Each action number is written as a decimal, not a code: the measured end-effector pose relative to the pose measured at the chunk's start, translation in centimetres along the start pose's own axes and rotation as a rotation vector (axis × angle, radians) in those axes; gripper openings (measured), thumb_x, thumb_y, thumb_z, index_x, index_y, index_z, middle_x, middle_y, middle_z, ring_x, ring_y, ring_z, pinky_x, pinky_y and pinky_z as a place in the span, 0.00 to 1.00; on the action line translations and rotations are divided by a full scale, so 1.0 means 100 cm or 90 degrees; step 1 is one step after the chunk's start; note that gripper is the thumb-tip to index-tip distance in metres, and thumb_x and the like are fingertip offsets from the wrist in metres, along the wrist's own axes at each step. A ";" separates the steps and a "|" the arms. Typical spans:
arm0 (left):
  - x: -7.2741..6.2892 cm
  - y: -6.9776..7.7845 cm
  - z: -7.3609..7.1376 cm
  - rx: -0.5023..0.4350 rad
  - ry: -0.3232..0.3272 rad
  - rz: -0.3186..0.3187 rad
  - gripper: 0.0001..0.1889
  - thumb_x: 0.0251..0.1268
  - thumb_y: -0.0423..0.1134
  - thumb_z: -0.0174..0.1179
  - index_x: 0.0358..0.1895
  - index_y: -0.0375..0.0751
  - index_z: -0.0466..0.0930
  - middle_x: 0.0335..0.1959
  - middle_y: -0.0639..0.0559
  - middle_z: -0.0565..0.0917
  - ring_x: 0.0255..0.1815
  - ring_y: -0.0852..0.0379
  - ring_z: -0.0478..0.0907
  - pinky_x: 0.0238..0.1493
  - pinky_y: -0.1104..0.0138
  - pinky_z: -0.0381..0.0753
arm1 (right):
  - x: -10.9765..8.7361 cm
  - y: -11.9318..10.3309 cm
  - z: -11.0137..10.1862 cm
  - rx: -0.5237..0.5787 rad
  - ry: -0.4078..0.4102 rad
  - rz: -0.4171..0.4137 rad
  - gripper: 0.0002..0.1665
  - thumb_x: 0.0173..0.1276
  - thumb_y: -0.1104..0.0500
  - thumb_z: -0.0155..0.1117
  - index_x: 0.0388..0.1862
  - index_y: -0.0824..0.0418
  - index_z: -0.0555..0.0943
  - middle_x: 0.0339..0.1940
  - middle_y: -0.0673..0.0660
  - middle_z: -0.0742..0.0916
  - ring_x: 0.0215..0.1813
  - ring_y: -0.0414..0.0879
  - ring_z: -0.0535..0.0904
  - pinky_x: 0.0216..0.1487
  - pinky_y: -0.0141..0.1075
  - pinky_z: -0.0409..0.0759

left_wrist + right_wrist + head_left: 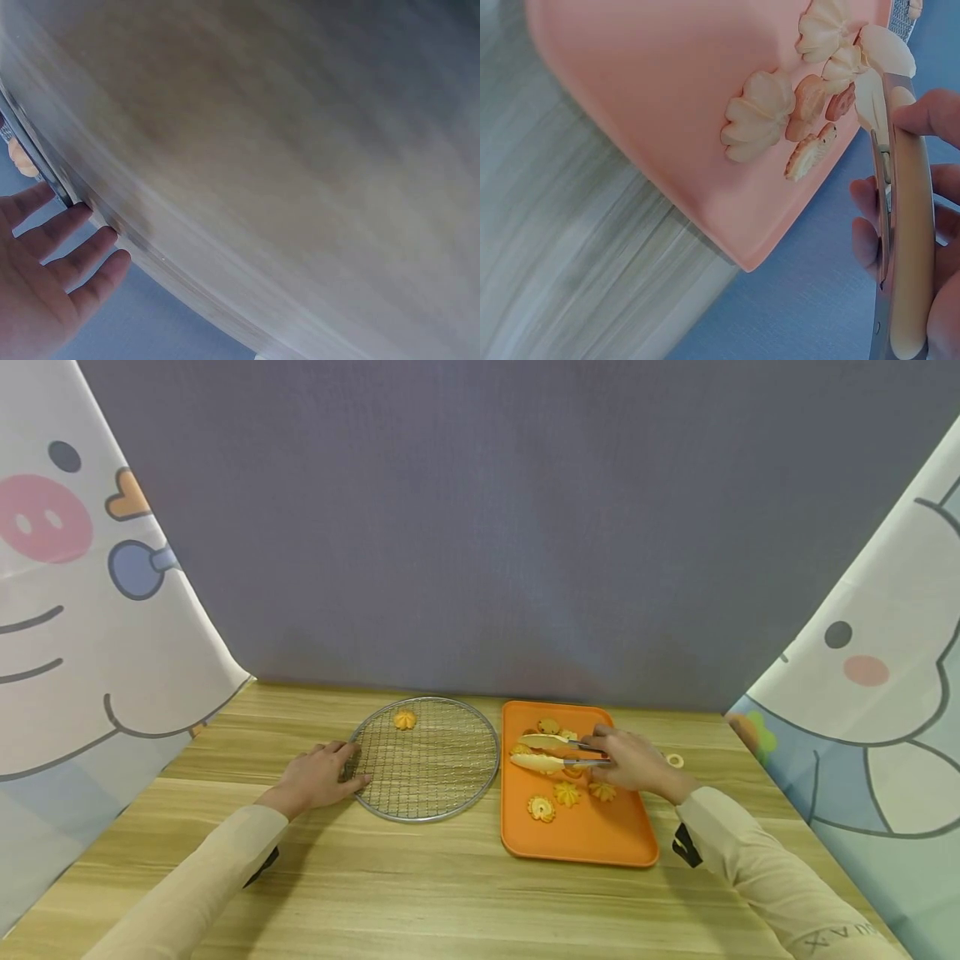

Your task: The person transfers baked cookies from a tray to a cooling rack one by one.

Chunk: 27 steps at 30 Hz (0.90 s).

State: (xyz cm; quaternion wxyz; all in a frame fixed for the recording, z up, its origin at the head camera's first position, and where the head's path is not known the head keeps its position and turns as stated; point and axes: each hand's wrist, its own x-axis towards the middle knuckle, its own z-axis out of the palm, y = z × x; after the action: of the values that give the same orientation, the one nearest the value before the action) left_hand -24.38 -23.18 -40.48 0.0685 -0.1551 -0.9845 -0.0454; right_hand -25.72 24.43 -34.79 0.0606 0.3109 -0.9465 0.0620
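Note:
My right hand grips a pair of tongs with metal arms and cream tips. In the head view the tong tips stand apart over cookies on the orange tray. Star-shaped cookies, a ring-like cookie and a speckled one lie there, some partly hidden by the tongs. At the left rim of a round wire rack rests my left hand, its fingers spread and relaxed in the left wrist view. One star-shaped cookie lies near the rack's back edge.
Both rack and tray lie side by side on a wood-grain table, with a narrow gap between them. A grey-blue screen stands along the back. Printed cloth panels close in the left and right sides.

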 end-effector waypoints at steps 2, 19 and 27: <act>0.000 0.000 0.000 0.000 -0.003 -0.001 0.33 0.58 0.61 0.54 0.59 0.40 0.70 0.57 0.34 0.73 0.54 0.31 0.71 0.47 0.39 0.71 | 0.000 0.000 0.000 0.000 0.000 0.002 0.27 0.55 0.55 0.68 0.53 0.65 0.77 0.36 0.55 0.79 0.24 0.37 0.65 0.23 0.28 0.62; 0.000 -0.001 0.000 -0.002 -0.009 -0.006 0.34 0.58 0.61 0.53 0.60 0.40 0.69 0.57 0.34 0.73 0.55 0.32 0.70 0.47 0.39 0.72 | 0.004 -0.002 -0.004 0.017 0.036 -0.017 0.26 0.54 0.59 0.67 0.53 0.67 0.77 0.34 0.53 0.78 0.24 0.36 0.65 0.23 0.27 0.64; -0.001 0.000 0.000 0.002 -0.009 -0.003 0.34 0.58 0.62 0.53 0.60 0.40 0.69 0.57 0.34 0.73 0.54 0.32 0.71 0.47 0.40 0.72 | 0.013 -0.008 -0.004 0.013 0.049 -0.019 0.26 0.53 0.59 0.67 0.52 0.65 0.78 0.37 0.55 0.80 0.25 0.37 0.65 0.22 0.27 0.63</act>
State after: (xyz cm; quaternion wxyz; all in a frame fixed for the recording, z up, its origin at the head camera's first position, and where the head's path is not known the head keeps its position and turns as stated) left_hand -24.32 -23.18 -40.47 0.0620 -0.1534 -0.9853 -0.0433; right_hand -26.25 23.08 -34.14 0.0948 0.3230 -0.9380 0.0823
